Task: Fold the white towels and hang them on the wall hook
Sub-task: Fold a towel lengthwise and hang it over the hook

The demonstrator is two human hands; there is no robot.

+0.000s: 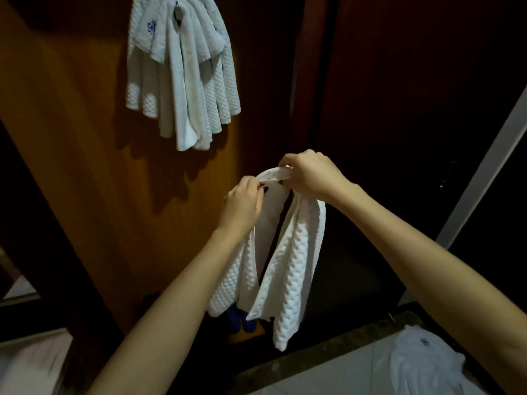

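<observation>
I hold a white waffle-textured towel (288,269) in the air in front of me, folded over so its two halves hang down. My left hand (242,205) pinches its top edge on the left. My right hand (309,173) grips the top edge on the right, fingers curled round the hem. Up on the orange-brown wooden panel, several white towels (182,75) hang bunched on a small metal hook (177,10), one with a blue embroidered mark. Another white towel (425,363) lies crumpled on the surface at the lower right.
A dark wooden door or wardrobe panel (399,95) fills the right. A white frame edge (484,166) runs diagonally at the far right. Something blue (241,320) shows below the held towel. A pale cloth (31,360) lies at the lower left.
</observation>
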